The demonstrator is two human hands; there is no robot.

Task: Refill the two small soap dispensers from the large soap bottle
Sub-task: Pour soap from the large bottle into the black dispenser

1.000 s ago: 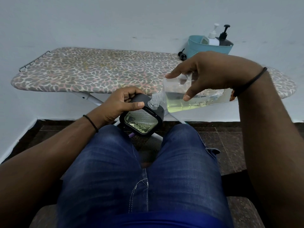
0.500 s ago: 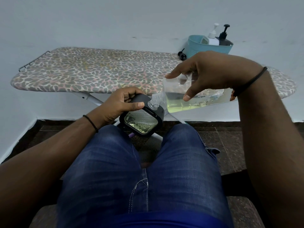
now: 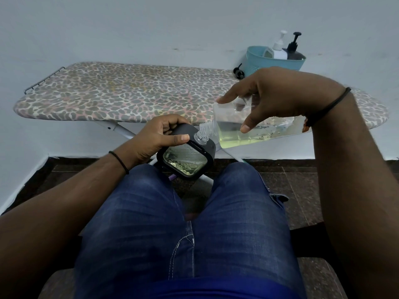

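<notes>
Nothing has shifted over the last second: the right hand (image 3: 278, 98) still grips the tilted large soap bottle (image 3: 248, 131), neck at the black dispenser (image 3: 186, 157) held in the left hand (image 3: 159, 134) above the knees; filling likely continues.

Bare forearms, blue denim jeans (image 3: 185, 238) with pale seam stitching, black beaded bracelet (image 3: 119, 162) on left wrist, thin black cord band (image 3: 332, 103) on right wrist.

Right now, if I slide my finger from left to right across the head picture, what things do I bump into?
Left hand → small black soap dispenser → big clear soap bottle → right hand. The blue basket sits farther back on the ironing board.
</notes>
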